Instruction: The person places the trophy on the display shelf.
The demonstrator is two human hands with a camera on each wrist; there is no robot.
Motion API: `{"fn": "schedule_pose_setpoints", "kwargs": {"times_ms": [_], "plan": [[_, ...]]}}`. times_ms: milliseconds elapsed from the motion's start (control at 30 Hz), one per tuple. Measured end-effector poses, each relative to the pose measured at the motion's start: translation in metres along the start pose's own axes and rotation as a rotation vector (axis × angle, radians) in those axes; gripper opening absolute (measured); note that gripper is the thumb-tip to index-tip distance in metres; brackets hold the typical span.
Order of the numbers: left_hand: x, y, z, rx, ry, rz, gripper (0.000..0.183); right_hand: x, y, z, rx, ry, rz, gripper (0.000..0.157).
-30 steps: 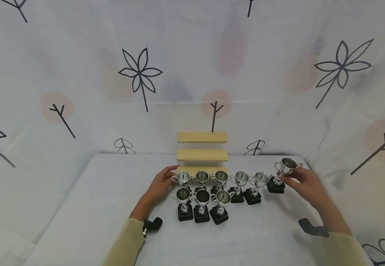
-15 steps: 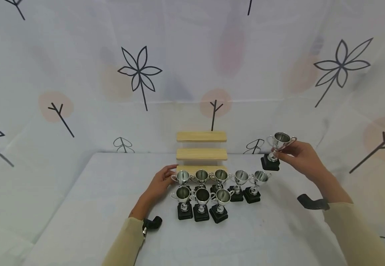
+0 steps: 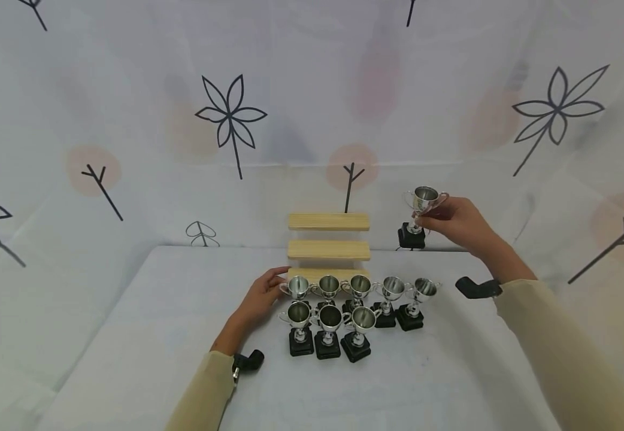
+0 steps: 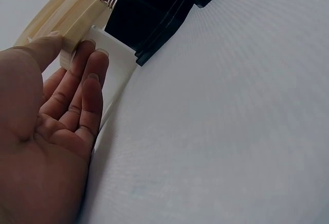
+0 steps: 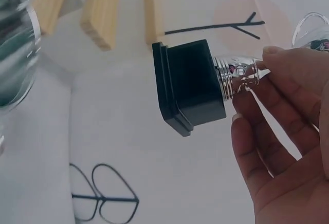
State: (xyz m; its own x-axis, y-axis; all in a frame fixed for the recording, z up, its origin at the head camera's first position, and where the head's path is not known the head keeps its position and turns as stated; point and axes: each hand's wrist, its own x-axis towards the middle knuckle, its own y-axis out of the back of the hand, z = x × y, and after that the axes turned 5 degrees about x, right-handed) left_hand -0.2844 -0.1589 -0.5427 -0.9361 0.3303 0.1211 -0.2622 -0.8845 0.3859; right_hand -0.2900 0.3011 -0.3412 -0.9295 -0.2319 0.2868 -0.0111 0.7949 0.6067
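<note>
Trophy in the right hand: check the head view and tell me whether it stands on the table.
No, the right hand holds the trophy up in the air, its black base showing against the patterned backdrop.

Cannot fully see the bases of three back trophies behind the front trophies, nor, in the right wrist view, the held trophy, cut off at the bowl, or the blurred cup.

Right hand pinched a trophy by its silver stem, black base aimed view-left | three wooden slats showed at top | blurred silver cup was cropped at the left edge | leaf drawing showed below
</note>
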Motion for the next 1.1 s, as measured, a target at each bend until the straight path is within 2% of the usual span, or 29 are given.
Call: {"fn": "schedule_pose_setpoints", "kwargs": {"times_ms": [167,333,533,733,1100], "plan": [[-0.001,0.000,-0.002,-0.018,0.001,-0.003,0.050,0.020,-0.016,-0.015,0.032,-0.023,-0.026,0.034],[-0.002,0.002,-0.004,-0.028,-0.012,-0.007,0.049,0.039,-0.038,-0.029,0.083,-0.047,-0.041,0.032],[-0.001,0.002,-0.002,-0.021,-0.032,-0.008,0.049,0.063,-0.061,-0.039,0.083,-0.050,-0.066,0.030],[0.001,0.004,0.000,-0.004,-0.012,-0.003,0.048,0.086,-0.078,-0.047,0.085,-0.058,-0.076,0.029],[0.000,0.004,0.000,-0.016,-0.005,0.007,0.050,0.115,-0.110,-0.068,0.137,-0.088,-0.092,0.033]]}}
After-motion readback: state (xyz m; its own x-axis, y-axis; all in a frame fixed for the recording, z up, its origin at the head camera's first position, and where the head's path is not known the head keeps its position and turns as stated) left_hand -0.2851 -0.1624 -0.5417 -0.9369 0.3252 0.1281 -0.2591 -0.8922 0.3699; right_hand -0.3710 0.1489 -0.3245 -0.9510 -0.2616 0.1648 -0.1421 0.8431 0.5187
